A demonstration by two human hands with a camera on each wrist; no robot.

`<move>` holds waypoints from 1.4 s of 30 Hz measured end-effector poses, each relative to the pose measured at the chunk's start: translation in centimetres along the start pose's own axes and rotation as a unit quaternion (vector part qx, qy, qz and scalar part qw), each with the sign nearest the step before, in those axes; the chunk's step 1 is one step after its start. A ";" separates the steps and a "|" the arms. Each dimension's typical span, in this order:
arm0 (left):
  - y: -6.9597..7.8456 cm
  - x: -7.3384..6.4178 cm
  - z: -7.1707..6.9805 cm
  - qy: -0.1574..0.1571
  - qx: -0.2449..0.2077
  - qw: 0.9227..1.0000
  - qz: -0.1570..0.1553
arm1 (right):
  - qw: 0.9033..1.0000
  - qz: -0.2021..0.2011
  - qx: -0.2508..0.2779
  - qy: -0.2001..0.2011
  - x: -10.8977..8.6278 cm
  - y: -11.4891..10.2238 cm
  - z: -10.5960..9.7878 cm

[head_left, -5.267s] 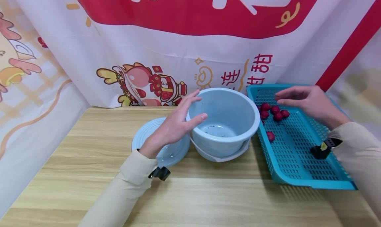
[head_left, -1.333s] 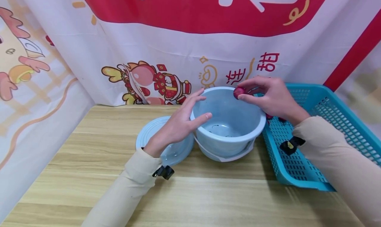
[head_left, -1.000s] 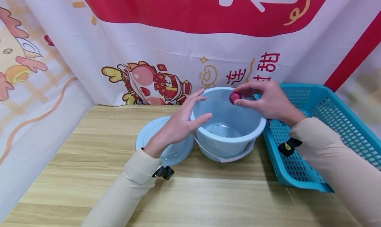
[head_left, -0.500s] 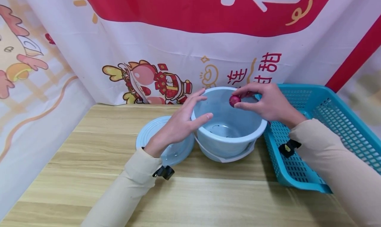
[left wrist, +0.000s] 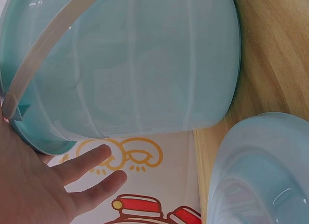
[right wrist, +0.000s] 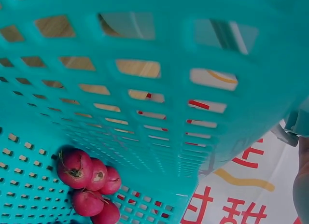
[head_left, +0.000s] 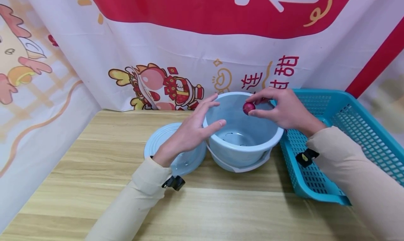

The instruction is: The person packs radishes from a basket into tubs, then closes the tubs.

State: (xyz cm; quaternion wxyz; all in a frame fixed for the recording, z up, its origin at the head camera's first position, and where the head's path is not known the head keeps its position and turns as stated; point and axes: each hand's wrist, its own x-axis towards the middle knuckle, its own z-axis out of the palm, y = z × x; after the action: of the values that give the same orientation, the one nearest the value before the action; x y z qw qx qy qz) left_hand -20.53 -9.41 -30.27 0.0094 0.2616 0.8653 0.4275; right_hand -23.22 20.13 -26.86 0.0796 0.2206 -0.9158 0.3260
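A red radish is pinched between the thumb and fingers of my right hand, over the right side of the light blue bucket. Only a sliver of that hand shows in the right wrist view. At the bucket's left rim, my left hand has its fingers spread, nothing in its grasp. In the left wrist view its fingers lie beside the rim; whether they press on it I cannot tell. Several more radishes lie together in the teal basket.
A round light blue lid lies on the wooden table, left of the bucket and partly under my left forearm. The basket stands at the bucket's right, partly hidden by my right arm. A printed cloth hangs behind.
My right hand has come left from above the basket to the bucket, with a radish picked up. Over the last half second it is nearly still. The left hand keeps its place.
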 end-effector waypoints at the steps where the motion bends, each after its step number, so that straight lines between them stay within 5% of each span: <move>1: 0.0 0.0 0.0 -0.001 -0.001 1.000 -0.001 | 1.000 -0.001 0.000 0.000 0.0 0.0 0.0; 27: 0.0 0.0 0.0 -0.004 -0.005 1.000 -0.005 | 1.000 -0.006 0.018 0.002 -0.1 0.2 0.1; 36: 0.0 0.1 0.1 -0.002 -0.006 1.000 -0.006 | 0.999 0.015 0.043 0.004 -0.1 0.5 -0.4; 42: 0.0 0.0 0.0 0.000 0.002 1.000 -0.002 | 0.993 0.058 0.094 0.047 -0.3 2.2 -1.8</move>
State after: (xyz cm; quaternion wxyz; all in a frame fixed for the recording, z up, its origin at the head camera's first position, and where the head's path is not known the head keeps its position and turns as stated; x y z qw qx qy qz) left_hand -20.57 -9.36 -30.30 0.0100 0.2595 0.8667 0.4259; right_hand -23.98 22.89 -26.75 0.0820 0.1581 -0.8875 0.4250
